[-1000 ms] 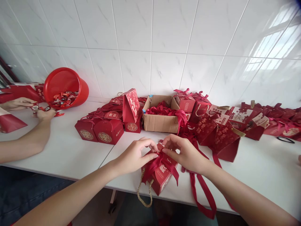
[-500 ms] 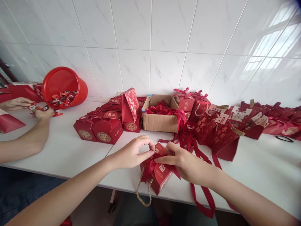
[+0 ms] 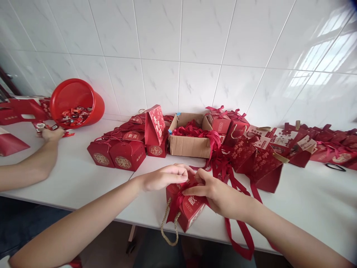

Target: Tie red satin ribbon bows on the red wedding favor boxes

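Observation:
A small red gift box (image 3: pixel 192 210) with gold lettering sits at the table's front edge, its gold rope handle (image 3: pixel 170 242) hanging over. Around its middle runs a red ribbon (image 3: pixel 175 204), gathered on top. My right hand (image 3: pixel 216 191) pinches this ribbon between thumb and forefinger at the gathered spot. Just over the box top is my left hand (image 3: pixel 167 178), its fingers closed and bent toward the right fingers. Whatever the left fingertips hold is hidden. Loose ribbon trails off the table to the right of the box.
A cardboard carton (image 3: pixel 190 146) of red ribbons stands behind my hands. Red boxes (image 3: pixel 126 156) are stacked left of it, and open red boxes (image 3: pixel 266 171) stand to the right. At far left, a co-worker's hand (image 3: pixel 52 133) is beside a tipped red bucket (image 3: pixel 97 108) of candies.
My left hand has moved slightly right and forward over the box, its fingers closing up near my right fingers. One of the co-worker's hands has left the view.

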### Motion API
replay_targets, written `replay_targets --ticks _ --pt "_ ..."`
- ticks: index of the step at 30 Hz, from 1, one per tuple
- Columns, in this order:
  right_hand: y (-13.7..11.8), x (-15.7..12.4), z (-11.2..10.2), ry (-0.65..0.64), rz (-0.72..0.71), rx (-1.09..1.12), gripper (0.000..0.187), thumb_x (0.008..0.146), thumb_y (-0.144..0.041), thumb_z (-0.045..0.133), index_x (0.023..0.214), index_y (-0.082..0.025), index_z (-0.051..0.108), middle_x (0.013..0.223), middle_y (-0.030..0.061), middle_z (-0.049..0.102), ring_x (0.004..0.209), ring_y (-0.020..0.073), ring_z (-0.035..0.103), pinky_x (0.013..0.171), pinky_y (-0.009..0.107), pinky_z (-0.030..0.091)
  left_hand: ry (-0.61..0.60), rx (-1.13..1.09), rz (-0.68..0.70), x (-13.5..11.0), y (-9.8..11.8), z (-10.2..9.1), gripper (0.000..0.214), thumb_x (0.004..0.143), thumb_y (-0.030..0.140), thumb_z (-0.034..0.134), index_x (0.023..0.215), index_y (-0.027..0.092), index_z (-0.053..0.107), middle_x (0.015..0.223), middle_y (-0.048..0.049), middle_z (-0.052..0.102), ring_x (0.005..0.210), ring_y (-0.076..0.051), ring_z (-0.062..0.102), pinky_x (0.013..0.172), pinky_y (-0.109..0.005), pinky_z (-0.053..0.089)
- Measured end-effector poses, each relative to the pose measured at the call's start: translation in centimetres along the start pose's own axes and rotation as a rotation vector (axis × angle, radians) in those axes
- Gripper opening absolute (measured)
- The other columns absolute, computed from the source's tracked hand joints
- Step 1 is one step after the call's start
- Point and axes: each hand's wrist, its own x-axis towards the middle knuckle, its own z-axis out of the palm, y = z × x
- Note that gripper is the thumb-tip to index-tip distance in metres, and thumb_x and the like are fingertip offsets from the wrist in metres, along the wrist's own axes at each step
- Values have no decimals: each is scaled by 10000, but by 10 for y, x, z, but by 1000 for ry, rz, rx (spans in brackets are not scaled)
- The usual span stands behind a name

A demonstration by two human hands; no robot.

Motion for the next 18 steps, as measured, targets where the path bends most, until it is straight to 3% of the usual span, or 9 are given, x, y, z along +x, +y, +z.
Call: replay_targets --ticks 7,13,18 --pt "1 -1 2 17 -5 44 538 824 34 433 1214 -283 625 1072 93 437 1009 198 536 891 369 495 -36 78 116 -1 -6 -4 225 891 376 533 773 195 593 1392 -45 495 1292 -215 439 974 -295 405" --pt "2 -2 3 19 1 55 583 806 59 430 1230 -298 611 1053 87 433 987 194 538 849 358 504 -13 153 84 1 -12 -3 283 922 432 474 826 223 639 1427 -16 465 1358 -189 350 1064 -315 347" --pt "1 -1 4 35 -28 66 603 780 80 419 1218 -280 621 1082 92 428 956 178 533 832 339 495 -2 130 68 1 -11 0 326 943 460 409 843 226 613 1465 -12 402 1366 -177 338 1046 -303 371"
